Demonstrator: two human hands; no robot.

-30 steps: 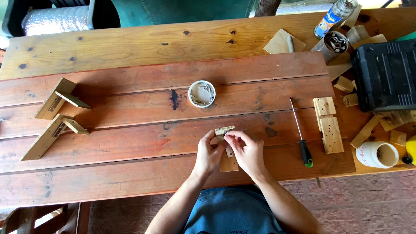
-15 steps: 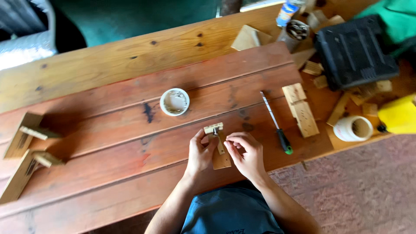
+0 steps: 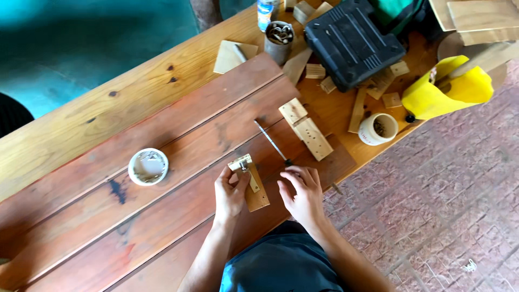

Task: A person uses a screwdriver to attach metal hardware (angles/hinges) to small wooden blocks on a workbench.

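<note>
The left hand (image 3: 230,193) pinched a small wooden strip (image 3: 254,186) with a brass hinge (image 3: 240,163) near the table's (image 3: 81,146) front edge. The right hand (image 3: 300,190) lay loosely curled over the screwdriver (image 3: 272,143), apparently closing on its handle. Steadying the strip flat seemed wise.

Blue-and-white labelled bottle (image 3: 267,11) at table's far edge, beside grey can (image 3: 279,40)

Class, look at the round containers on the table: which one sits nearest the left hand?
The shallow white tub on the dark planks, beside the left hand; the others stand far right.
</note>
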